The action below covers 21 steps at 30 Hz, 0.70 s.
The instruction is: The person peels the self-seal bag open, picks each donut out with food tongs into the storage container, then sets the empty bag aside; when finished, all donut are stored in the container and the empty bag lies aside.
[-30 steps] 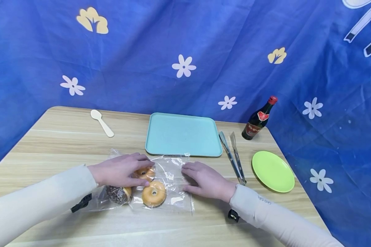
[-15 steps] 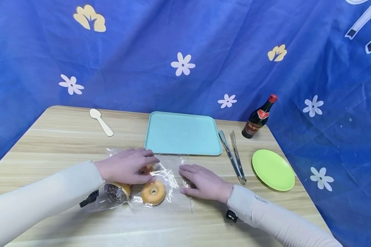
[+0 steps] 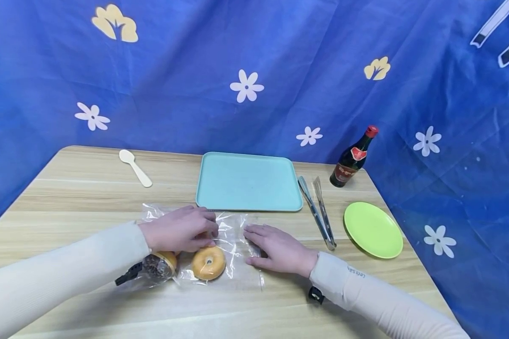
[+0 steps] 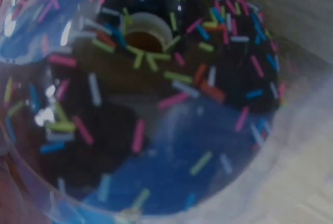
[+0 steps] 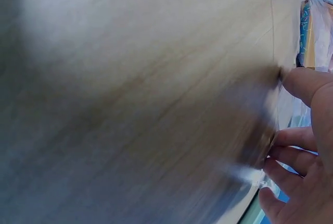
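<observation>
Curling round bagged doughnut [image 3: 204,235], left hand [image 3: 180,230] partly hides it (tray [image 3: 249,181] just beyond); right hand [image 3: 280,249], thumb apart, touches bag [image 3: 230,235].

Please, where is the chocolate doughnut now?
In the head view, the chocolate doughnut lies left of centre, near the left cuff and left of a plain doughnut; it fills most of the left wrist view.

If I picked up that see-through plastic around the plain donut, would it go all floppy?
Probably: the see-through plastic looks thin and wrinkled, so it should bend easily. It might sag where the plain donut sits. Its shiny glints hint it could be slippery.
</observation>
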{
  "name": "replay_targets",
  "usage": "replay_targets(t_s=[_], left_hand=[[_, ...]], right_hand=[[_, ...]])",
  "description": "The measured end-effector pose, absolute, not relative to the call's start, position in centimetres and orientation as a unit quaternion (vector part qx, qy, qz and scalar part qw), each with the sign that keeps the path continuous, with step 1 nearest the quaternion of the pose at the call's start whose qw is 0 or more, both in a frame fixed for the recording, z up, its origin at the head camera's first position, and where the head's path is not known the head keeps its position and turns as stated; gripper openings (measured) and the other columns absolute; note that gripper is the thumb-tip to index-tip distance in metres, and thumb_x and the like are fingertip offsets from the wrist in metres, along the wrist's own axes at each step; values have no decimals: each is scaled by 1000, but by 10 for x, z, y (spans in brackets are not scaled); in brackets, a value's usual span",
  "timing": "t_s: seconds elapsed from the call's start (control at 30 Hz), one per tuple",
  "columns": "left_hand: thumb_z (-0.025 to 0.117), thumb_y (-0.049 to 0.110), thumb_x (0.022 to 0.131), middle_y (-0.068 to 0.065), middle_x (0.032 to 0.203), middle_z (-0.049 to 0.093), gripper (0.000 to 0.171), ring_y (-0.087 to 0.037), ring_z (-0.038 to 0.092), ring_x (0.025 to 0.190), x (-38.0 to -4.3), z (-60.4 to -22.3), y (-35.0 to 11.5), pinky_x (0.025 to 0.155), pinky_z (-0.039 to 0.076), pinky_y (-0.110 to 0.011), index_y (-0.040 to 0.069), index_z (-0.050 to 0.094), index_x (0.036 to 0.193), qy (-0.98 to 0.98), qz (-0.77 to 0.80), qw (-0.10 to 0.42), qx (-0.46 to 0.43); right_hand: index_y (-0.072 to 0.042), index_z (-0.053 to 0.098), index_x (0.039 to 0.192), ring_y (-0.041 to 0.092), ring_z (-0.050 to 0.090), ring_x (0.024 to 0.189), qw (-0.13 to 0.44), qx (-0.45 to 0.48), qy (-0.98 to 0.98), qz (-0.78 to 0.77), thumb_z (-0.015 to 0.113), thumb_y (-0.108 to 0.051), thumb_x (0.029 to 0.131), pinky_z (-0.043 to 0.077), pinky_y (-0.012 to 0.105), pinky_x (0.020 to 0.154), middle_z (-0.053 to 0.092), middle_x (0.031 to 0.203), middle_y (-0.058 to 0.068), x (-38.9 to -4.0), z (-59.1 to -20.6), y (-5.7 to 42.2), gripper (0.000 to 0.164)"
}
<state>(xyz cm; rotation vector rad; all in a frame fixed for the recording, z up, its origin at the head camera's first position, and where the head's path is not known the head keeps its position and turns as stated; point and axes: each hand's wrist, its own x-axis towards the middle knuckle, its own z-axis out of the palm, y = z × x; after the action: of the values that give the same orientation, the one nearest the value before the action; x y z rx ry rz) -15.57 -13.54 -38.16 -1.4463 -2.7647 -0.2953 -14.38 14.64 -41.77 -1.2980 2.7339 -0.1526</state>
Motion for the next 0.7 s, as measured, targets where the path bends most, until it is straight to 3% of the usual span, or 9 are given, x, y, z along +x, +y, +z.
replay_targets(t_s=[0.1, 0.4, 0.7], left_hand=[[68, 31, 89, 11, 86, 60, 6, -8, 55, 84, -156, -382, -135, 77, 48, -33, 28, 66, 85, -879, -101, 4, -466], [70, 25, 86, 16, 78, 56, 12, -3, 51, 75, -156, -383, -131, 72, 47, -28, 29, 62, 78, -888, -120, 2, -443], [66, 15, 86, 14, 78, 61, 7, -1, 56, 71, -154, -370, -128, 66, 52, -22, 21, 65, 83, -890, -169, -19, -422]], right_hand=[[-9, 43, 146, 23, 40, 142, 54, -427, 901, -51, 52, -53, 95, 31, 38, 120, 43, 152, 8, -144, -418, 146, 68], [-9, 43, 145, 23, 39, 142, 60, -422, 902, -66, 53, -52, 95, 32, 35, 119, 42, 152, 8, -142, -418, 147, 67], [-9, 41, 147, 22, 35, 145, 77, -410, 905, -79, 54, -51, 95, 31, 35, 119, 38, 155, 7, -141, -417, 147, 68]])
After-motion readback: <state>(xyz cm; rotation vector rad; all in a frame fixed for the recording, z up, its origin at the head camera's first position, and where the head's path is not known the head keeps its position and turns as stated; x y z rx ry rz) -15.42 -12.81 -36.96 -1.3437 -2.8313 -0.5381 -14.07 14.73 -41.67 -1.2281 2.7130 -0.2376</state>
